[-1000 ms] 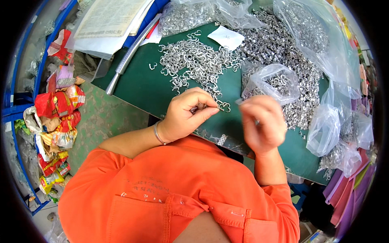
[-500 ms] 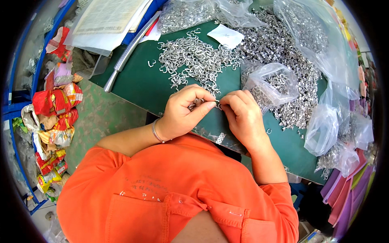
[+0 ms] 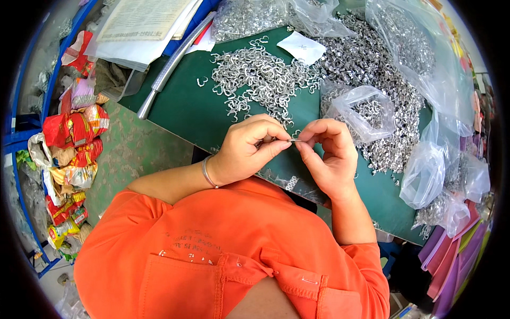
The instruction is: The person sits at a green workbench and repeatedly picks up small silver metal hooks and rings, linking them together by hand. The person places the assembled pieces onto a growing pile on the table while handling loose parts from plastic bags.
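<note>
Above the near edge of the green table [image 3: 180, 117], my two hands meet over a small thin metal piece [image 3: 295, 140]. My left hand [image 3: 248, 146] pinches one end between thumb and forefinger, its other fingers curled in, with darker metal bits partly showing in the palm. On the other side, my right hand [image 3: 334, 157] grips the piece with thumb and fingertips, palm turned inward. Exactly what shape the piece has is too small to tell. Just beyond my fingers lies a heap of curved silver metal hooks [image 3: 260, 80].
A bigger heap of small shiny metal parts [image 3: 353, 53] spreads at the right back. Beside it sit an opened clear plastic bag [image 3: 366, 127] and crumpled clear bags [image 3: 425, 173]. Left, a metal-handled tool [image 3: 172, 61] lies near printed papers [image 3: 143, 29]. White paper [image 3: 302, 48] rests between the heaps.
My right hand has rolled outward, its fingers lifting and spreading from a tighter curl, and now pinches the thin piece. My left hand stays nearly in place.
</note>
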{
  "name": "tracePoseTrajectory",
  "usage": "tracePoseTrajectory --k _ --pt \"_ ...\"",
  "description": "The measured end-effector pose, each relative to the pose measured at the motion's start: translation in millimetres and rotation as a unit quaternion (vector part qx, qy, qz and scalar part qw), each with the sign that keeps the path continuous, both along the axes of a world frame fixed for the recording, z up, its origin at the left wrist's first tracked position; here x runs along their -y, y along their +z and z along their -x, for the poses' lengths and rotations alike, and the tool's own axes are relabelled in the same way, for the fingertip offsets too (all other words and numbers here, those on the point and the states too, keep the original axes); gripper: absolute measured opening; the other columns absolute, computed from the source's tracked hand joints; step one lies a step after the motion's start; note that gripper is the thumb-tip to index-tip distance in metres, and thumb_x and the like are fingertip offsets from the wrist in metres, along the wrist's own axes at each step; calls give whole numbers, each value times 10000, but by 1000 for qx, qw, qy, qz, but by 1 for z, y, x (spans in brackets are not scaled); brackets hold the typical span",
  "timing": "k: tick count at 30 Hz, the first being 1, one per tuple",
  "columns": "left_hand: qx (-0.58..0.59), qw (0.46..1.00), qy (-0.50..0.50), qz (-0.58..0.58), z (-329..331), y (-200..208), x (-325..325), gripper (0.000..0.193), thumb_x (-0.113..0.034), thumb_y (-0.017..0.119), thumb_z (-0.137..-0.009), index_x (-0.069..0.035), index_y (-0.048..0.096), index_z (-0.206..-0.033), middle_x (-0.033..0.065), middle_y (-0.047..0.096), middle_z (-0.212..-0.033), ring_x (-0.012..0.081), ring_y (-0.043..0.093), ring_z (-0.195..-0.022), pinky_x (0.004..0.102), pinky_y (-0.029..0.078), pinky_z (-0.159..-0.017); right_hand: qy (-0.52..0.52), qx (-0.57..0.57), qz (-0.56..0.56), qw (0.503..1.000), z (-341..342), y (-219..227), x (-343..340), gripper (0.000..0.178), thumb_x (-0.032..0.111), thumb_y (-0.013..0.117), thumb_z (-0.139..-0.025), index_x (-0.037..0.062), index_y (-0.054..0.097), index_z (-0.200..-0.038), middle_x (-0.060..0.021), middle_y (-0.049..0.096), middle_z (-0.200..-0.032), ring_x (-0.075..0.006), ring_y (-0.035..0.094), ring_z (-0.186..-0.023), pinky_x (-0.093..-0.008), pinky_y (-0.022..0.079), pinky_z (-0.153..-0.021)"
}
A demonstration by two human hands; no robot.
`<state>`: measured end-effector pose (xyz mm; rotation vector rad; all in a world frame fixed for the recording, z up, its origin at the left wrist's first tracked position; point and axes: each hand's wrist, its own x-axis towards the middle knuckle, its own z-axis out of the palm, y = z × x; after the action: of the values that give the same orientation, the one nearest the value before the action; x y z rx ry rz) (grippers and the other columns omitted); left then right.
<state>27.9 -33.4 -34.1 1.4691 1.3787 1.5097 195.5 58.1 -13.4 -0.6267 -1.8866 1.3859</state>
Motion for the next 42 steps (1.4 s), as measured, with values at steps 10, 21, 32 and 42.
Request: tracePoseTrajectory --k 10,21,32,42 --pt "-2 1000 -5 -4 0 2 0 107 34 705 -819 -19 651 -894 49 635 -879 75 521 -654 213 412 -558 -26 -9 -101 995 -2 7 0 243 -116 671 -749 16 598 -939 -92 658 -891 -166 620 -767 -268 504 -701" --pt "190 971 -132 67 6 40 -1 51 -2 579 -889 4 630 -880 50 567 -797 91 461 -648 234 376 -580 -147 57 -414 897 -17 28 -20 247 -121 679 -685 0 660 -900 -123 650 -913 -279 622 -783 -336 508 -686" --pt "243 898 -289 -228 -3 126 4 98 9 714 -776 -9 638 -835 48 527 -685 135 454 -538 257 356 -481 11 211 -201 956 -6 7 -2 275 -68 629 -754 44 550 -991 -127 553 -839 -329 585 -765 -407 498 -661" --pt "206 899 -279 -267 -15 133 9 146 18 746 -753 -30 619 -807 7 477 -640 107 419 -526 253 336 -477 -20 77 -102 992 -2 6 -1 367 -124 643 -740 33 556 -1060 -87 588 -924 -183 606 -768 -281 509 -655"
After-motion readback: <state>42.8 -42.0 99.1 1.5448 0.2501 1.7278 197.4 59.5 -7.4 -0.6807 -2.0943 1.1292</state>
